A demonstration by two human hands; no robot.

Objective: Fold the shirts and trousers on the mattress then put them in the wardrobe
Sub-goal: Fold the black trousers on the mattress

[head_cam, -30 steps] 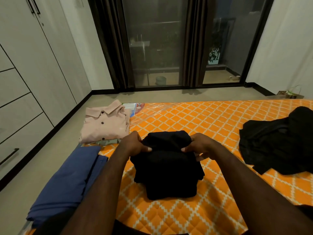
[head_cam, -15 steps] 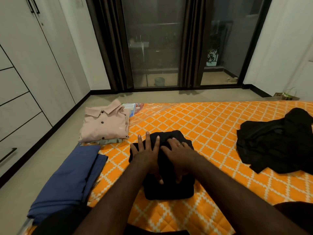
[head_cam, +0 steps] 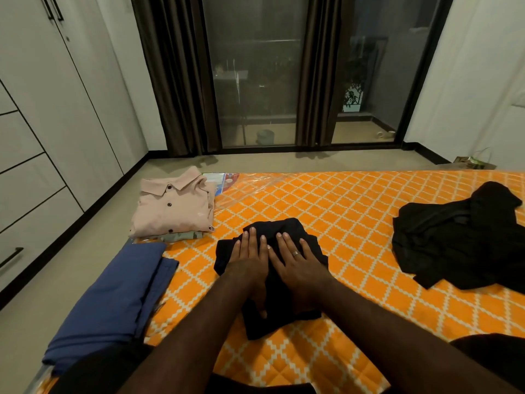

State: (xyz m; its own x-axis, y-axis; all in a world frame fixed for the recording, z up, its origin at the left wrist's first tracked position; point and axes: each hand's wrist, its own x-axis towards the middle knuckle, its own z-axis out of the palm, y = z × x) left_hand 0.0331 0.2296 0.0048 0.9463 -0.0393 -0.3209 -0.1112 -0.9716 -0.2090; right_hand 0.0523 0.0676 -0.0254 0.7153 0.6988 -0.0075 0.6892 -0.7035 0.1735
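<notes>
A folded black garment [head_cam: 287,227] lies in the middle of the orange quilted mattress [head_cam: 355,211]. My left hand [head_cam: 250,260] and my right hand [head_cam: 298,263] both press flat on top of it, side by side, fingers straight. A folded pink shirt [head_cam: 173,209] sits at the mattress's far left corner on another folded piece. Folded blue trousers [head_cam: 113,297] lie along the left edge. An unfolded black garment [head_cam: 460,245] is heaped at the right.
The white wardrobe [head_cam: 42,109] with dark handles and drawers lines the left wall, doors closed. A strip of floor [head_cam: 71,265] separates it from the mattress. Dark curtains and glass sliding doors [head_cam: 255,81] stand at the far end.
A second ago both hands gripped the black garment's far edge. They have since let go and laid flat on top, pressing it down, and have slid slightly away from me.
</notes>
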